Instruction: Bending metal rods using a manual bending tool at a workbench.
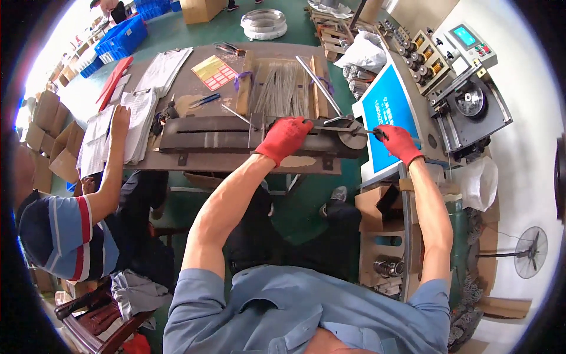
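Observation:
A long dark metal bending fixture (206, 137) lies along the near edge of the workbench, with a round metal disc (352, 137) at its right end. My left hand (286, 138), in a red glove, is closed over the fixture's rail left of the disc; what its fingers grip is hidden beneath the glove. Right of the disc, my red-gloved right hand (399, 143) is wrapped round a short dark handle (378, 134). Just beyond the fixture, a bundle of thin metal wires (282, 88) lies in a wooden-sided tray (322, 59). A loose metal bar (318, 85) leans across the tray's right side.
Pliers (205, 100), a yellow-and-red card (214, 72) and clipboards with papers (134, 121) lie on the bench (194, 56). Another person (71, 236) sits at the left, an arm over the papers. A blue-topped machine (389, 112) with rollers stands close at the right.

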Demonstrator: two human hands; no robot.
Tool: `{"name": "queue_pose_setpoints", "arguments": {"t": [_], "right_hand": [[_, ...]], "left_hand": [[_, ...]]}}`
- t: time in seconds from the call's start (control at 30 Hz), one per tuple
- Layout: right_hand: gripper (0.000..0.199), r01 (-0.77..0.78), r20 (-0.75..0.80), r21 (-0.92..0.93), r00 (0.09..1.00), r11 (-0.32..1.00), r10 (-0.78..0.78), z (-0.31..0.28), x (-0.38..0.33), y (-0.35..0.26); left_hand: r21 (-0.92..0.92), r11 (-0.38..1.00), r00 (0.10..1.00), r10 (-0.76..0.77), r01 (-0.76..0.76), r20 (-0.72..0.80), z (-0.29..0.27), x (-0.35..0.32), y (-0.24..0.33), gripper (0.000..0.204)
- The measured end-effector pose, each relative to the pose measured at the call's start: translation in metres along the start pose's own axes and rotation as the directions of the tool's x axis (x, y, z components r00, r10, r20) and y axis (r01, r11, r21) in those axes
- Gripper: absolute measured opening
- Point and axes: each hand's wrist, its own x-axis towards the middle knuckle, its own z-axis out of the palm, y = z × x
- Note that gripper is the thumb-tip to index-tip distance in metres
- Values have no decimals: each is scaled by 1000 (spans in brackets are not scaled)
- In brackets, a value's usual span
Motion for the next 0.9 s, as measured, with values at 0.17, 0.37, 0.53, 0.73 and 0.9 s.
{"name": "queue_pose_setpoints", "arguments": {"t": [0.17, 0.37, 0.53, 0.73, 0.9], "right_hand": [[21, 140, -134, -158, 978, 977, -162, 21, 9, -9], [19, 110, -133, -241, 980, 964, -145, 31, 15, -12], [17, 67, -136, -237, 986, 969, -101, 29, 10, -23], [17, 37, -162, -217, 984, 975, -73, 33, 6, -24], [17, 34, -156, -222, 985, 974, -70, 35, 8, -24]], "left_hand": [[-44, 999, 999, -4, 5, 35, -3, 6, 1, 28], [-50, 998, 995, -37, 42, 87, -6, 8, 1, 32], [54, 998, 995, -25, 20, 97, -14, 17, 27, 34], [112, 991, 997, -70, 67, 23, 13, 28, 30, 22], [109, 993, 999, -40, 38, 21, 13, 28, 25, 21]]}}
